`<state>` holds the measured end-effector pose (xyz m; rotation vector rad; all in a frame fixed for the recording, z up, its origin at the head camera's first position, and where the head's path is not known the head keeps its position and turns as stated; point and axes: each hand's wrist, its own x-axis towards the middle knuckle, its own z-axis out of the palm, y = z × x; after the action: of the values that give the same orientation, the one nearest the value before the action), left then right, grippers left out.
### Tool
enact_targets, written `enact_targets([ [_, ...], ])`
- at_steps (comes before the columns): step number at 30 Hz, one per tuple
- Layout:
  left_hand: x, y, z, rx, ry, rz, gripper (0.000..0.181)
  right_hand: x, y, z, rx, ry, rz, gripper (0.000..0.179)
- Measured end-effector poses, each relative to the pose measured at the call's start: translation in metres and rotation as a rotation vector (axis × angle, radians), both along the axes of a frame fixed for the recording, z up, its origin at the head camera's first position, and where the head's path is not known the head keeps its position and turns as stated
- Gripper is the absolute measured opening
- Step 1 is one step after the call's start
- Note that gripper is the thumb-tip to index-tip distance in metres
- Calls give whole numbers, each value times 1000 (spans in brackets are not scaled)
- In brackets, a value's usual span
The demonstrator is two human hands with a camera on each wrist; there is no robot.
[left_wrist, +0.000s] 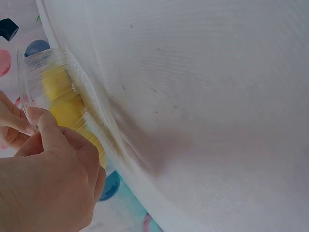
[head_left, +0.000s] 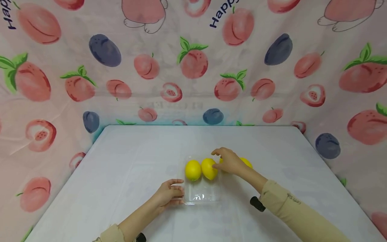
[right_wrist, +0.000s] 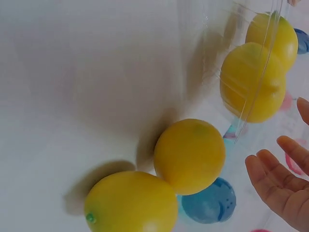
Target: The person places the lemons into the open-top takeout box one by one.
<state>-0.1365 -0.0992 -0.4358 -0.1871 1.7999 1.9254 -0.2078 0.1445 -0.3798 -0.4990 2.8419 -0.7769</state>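
A clear plastic box (head_left: 201, 194) lies on the white table with two yellow lemons, a left lemon (head_left: 192, 170) and a right lemon (head_left: 209, 168), in its far half. My left hand (head_left: 167, 194) is at the box's left side; in the left wrist view its fingertips pinch the rim. Over the box's far right corner, my right hand (head_left: 231, 162) has its fingers spread and loosely bent, holding nothing. Two more lemons rest on the table right of the box, a round one (right_wrist: 189, 156) and one with a green tip (right_wrist: 131, 203), partly hidden by that hand in the head view.
The white tabletop (head_left: 136, 154) extends around the box. A fruit-printed cloth (head_left: 163, 74) hangs behind the table and along both sides. A black wrist device (head_left: 257, 203) shows by the right sleeve.
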Motion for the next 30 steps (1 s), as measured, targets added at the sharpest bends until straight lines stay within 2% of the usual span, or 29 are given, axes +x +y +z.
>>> enact_targets([
  [13, -3, 0, -1, 3, 1, -8, 45, -1, 25, 1, -72, 11, -39, 39],
  [21, -1, 0, -3, 16, 2, -16, 46, 1, 38, -2, -37, 16, -61, 39],
  [30, -3, -1, -4, 33, 6, -8, 47, -4, 56, -2, -19, 26, -66, 36],
])
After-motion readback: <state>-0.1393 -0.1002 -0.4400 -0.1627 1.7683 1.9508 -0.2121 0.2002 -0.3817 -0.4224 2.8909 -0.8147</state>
